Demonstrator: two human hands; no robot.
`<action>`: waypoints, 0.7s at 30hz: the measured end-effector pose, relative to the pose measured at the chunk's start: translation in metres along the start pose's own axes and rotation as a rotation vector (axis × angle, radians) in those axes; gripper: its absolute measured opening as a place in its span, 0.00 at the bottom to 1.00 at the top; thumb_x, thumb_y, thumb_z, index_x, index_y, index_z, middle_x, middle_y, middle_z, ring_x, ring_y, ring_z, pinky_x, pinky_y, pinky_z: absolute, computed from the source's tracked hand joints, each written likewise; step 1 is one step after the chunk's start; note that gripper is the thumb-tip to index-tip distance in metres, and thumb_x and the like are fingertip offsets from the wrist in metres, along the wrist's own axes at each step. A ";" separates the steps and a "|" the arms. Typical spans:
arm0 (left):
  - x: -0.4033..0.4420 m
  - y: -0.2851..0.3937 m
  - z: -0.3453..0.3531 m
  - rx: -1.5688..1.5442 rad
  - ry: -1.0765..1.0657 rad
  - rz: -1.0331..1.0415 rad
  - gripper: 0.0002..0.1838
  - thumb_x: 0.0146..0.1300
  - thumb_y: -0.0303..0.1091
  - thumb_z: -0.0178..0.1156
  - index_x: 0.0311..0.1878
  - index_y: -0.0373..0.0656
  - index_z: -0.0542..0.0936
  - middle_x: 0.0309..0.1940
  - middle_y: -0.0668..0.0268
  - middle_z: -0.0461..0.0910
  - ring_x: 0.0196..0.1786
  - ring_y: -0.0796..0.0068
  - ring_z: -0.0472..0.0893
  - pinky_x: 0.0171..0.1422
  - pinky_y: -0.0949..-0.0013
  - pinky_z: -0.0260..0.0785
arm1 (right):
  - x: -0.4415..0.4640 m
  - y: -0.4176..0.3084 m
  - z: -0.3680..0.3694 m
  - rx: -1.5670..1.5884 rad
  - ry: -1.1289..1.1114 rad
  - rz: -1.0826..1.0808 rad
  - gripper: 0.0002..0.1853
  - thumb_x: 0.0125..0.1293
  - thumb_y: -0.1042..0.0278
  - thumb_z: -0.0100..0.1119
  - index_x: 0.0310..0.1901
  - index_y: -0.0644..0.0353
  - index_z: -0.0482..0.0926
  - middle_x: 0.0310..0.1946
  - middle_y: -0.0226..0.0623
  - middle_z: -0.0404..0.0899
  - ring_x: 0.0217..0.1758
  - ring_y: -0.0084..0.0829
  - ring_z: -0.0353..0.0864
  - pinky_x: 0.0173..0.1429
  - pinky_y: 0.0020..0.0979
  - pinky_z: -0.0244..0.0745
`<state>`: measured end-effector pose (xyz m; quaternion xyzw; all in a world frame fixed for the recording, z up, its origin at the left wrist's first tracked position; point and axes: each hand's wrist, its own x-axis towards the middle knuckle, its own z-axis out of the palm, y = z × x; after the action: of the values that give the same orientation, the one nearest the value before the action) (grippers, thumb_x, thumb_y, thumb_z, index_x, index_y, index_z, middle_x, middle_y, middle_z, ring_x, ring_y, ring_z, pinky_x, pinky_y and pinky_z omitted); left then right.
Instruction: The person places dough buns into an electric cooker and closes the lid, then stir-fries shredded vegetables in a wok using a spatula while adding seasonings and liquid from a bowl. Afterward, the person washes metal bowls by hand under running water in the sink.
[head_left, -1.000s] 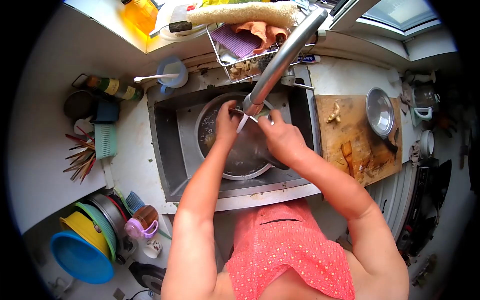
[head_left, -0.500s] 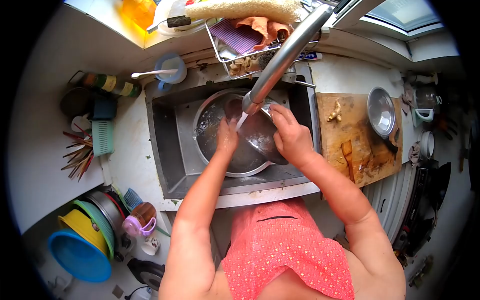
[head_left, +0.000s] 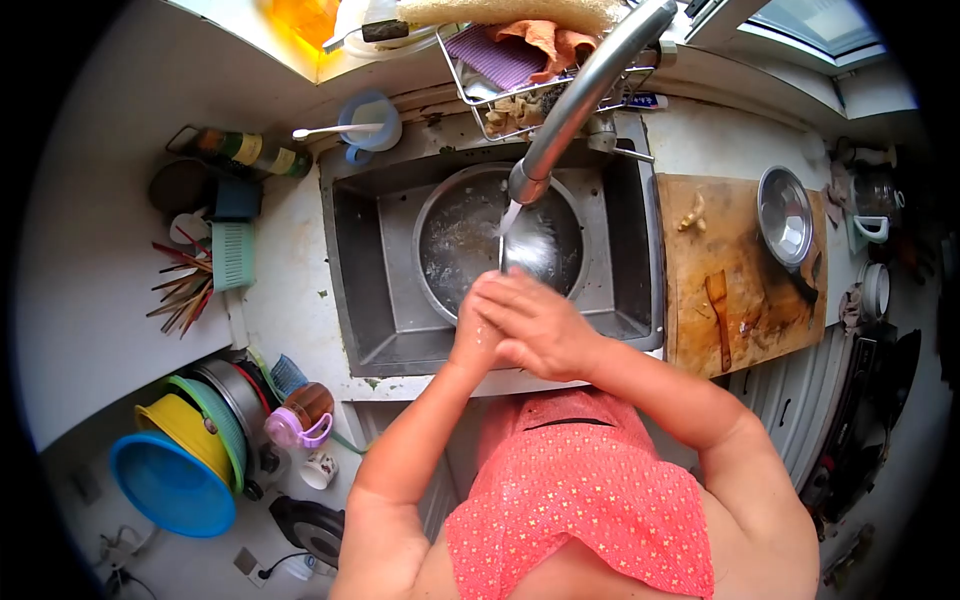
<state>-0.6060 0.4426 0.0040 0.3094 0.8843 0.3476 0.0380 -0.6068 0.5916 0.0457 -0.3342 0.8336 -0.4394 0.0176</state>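
Note:
Water runs from the metal faucet into a round metal basin in the sink. At the basin's near edge my left hand and my right hand are together, the right one laid over the left. Both hands are closed, and the right is slightly blurred. A thin metallic edge rises from the fingertips toward the stream, with a shiny rounded surface beside it. What lies between my palms is hidden, so I cannot tell which hand grips it.
Right of the sink, a cutting board holds ginger, a wooden spatula and a metal bowl. Behind stands a wire rack. A blue cup with a toothbrush and a green chopstick holder are at left.
My hands have come together and moved toward the sink's front edge. The dark round piece near my left hand and the metal piece by my right no longer show as before. The view has shifted slightly.

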 end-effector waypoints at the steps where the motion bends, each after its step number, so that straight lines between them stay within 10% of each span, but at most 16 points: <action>1: -0.007 0.001 0.008 -0.275 0.167 -0.188 0.14 0.65 0.31 0.52 0.52 0.36 0.72 0.44 0.62 0.78 0.47 0.73 0.77 0.50 0.70 0.70 | 0.005 0.010 0.007 -0.047 -0.021 -0.015 0.25 0.61 0.55 0.54 0.57 0.60 0.72 0.59 0.44 0.68 0.66 0.46 0.63 0.70 0.47 0.56; 4: -0.019 0.016 0.006 -0.678 0.363 -0.545 0.14 0.65 0.30 0.52 0.51 0.34 0.73 0.39 0.59 0.80 0.43 0.72 0.78 0.47 0.70 0.70 | 0.019 0.068 0.015 -0.341 -0.058 -0.082 0.21 0.63 0.53 0.49 0.50 0.58 0.74 0.54 0.40 0.72 0.64 0.44 0.64 0.66 0.50 0.58; 6: -0.022 0.012 0.009 -0.635 0.364 -0.641 0.11 0.65 0.26 0.50 0.48 0.35 0.76 0.35 0.59 0.80 0.39 0.72 0.79 0.46 0.70 0.70 | 0.039 0.095 -0.008 -0.429 -0.116 0.242 0.17 0.61 0.56 0.53 0.46 0.58 0.76 0.51 0.40 0.72 0.61 0.43 0.66 0.65 0.50 0.58; 13: -0.026 -0.006 0.021 -0.510 0.397 -0.527 0.09 0.64 0.27 0.52 0.45 0.37 0.77 0.31 0.56 0.80 0.32 0.67 0.79 0.40 0.68 0.70 | 0.026 0.038 0.013 -0.154 0.031 -0.068 0.14 0.60 0.58 0.53 0.40 0.61 0.77 0.46 0.47 0.75 0.56 0.46 0.70 0.65 0.48 0.59; 16: -0.025 -0.002 0.017 -0.523 0.430 -0.571 0.09 0.65 0.25 0.53 0.46 0.36 0.77 0.32 0.68 0.78 0.36 0.81 0.74 0.42 0.75 0.68 | 0.049 0.094 -0.003 -0.348 -0.292 0.416 0.14 0.60 0.58 0.52 0.29 0.62 0.78 0.44 0.48 0.75 0.47 0.50 0.73 0.56 0.46 0.64; 21: -0.018 0.007 0.010 -0.174 0.432 -0.442 0.07 0.63 0.25 0.54 0.42 0.38 0.78 0.28 0.59 0.79 0.28 0.70 0.77 0.36 0.72 0.70 | 0.018 0.109 0.015 -0.028 0.290 0.653 0.22 0.56 0.57 0.53 0.48 0.63 0.74 0.46 0.55 0.73 0.55 0.51 0.70 0.63 0.42 0.63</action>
<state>-0.5854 0.4420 -0.0017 0.0245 0.8846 0.4630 -0.0499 -0.6747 0.6130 -0.0397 0.0152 0.8961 -0.4423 0.0341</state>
